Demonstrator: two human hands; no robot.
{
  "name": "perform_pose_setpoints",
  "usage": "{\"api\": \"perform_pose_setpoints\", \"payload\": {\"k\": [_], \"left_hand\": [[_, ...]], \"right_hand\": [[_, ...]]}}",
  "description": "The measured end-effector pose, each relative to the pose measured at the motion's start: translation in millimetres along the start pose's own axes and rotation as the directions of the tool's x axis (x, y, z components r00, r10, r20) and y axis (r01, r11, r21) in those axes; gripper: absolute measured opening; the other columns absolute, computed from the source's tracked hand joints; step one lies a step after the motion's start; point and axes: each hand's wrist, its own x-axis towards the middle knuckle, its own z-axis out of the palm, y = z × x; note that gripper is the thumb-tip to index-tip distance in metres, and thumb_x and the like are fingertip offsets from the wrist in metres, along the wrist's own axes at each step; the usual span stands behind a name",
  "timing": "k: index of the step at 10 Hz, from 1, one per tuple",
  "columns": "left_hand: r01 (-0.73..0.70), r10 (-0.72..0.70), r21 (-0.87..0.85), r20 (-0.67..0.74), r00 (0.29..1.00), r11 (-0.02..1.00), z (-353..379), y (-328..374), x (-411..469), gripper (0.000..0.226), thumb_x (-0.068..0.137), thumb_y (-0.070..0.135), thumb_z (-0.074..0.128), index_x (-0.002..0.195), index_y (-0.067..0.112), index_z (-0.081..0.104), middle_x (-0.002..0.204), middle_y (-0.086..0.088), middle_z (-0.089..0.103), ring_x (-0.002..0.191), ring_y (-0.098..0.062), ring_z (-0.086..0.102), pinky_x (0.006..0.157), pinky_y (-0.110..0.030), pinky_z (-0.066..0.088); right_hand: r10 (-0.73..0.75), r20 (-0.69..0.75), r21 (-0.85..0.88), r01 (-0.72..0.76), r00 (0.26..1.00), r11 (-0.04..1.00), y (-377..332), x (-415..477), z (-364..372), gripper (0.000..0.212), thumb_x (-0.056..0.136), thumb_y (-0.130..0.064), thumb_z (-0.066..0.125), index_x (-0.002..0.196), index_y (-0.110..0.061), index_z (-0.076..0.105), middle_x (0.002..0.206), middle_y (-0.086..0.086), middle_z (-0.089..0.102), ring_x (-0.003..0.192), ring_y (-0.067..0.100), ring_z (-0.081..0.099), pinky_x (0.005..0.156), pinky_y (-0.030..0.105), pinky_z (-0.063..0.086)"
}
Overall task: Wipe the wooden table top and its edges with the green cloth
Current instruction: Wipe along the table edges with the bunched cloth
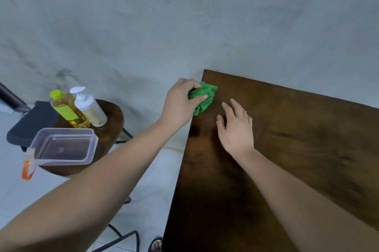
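Left hand grips green cloth at table corner; right hand spread, seemingly touching wood; bottle holds amber liquid

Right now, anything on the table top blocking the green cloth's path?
Only the right hand, open and flat over the table top beside the green cloth, which the left hand grips at the far left corner. Nothing else visible stands in the way.
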Motion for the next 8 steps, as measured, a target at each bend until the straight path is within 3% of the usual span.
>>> {"api": "perform_pose_setpoints", "payload": {"k": [2,4,6,7,8], "left_hand": [[-0.091,0.066,0.146,0.170,0.983,0.985,28,71,-89,0.031,0.097,0.023,0.084,0.126,0.014,0.076,0.125,0.008,0.062,0.110,-0.007,0.061,0.096,0.002,0.034],[-0.262,0.156,0.300,0.335,0.929,0.917,83,129,-169,0.032,0.100,0.016,0.079,0.131,0.016,0.074,0.137,0.003,0.062,0.118,-0.013,0.063,0.107,-0.019,0.047],[-0.344,0.169,0.387,0.419,0.892,0.856,128,153,-224,0.036,0.094,0.017,0.083,0.129,0.017,0.074,0.132,0.000,0.062,0.117,-0.022,0.062,0.095,-0.043,0.062],[-0.353,0.140,0.399,0.472,0.871,0.846,139,154,-239,0.048,0.094,0.029,0.082,0.140,0.024,0.068,0.143,0.004,0.056,0.127,-0.023,0.057,0.104,-0.047,0.057],[-0.338,0.128,0.360,0.496,0.859,0.870,127,153,-242,0.071,0.093,0.053,0.077,0.157,0.036,0.051,0.161,0.011,0.043,0.145,-0.018,0.047,0.118,-0.041,0.045]], "right_hand": [[-0.002,0.057,0.041,0.000,0.998,0.999,66,-67,-50,0.056,0.117,-0.045,0.045,0.169,-0.026,0.044,0.180,0.005,0.032,0.164,0.029,0.032,0.133,0.053,0.025],[0.019,0.102,-0.004,-0.019,0.995,1.000,145,-140,-81,0.059,0.116,-0.051,0.041,0.171,-0.029,0.041,0.180,0.004,0.030,0.165,0.028,0.030,0.134,0.051,0.024],[-0.031,0.085,-0.007,0.032,0.996,0.999,198,-190,-81,0.058,0.116,-0.045,0.046,0.171,-0.026,0.042,0.179,0.009,0.033,0.164,0.031,0.031,0.133,0.050,0.023],[-0.011,0.090,-0.035,0.015,0.996,0.999,208,-200,-74,0.060,0.117,-0.049,0.039,0.172,-0.026,0.040,0.180,0.010,0.030,0.167,0.032,0.026,0.134,0.050,0.020],[-0.020,0.085,-0.069,0.026,0.996,0.997,207,-207,-68,0.064,0.117,-0.053,0.025,0.173,-0.025,0.037,0.182,0.011,0.027,0.169,0.031,0.021,0.137,0.051,0.019]]}}
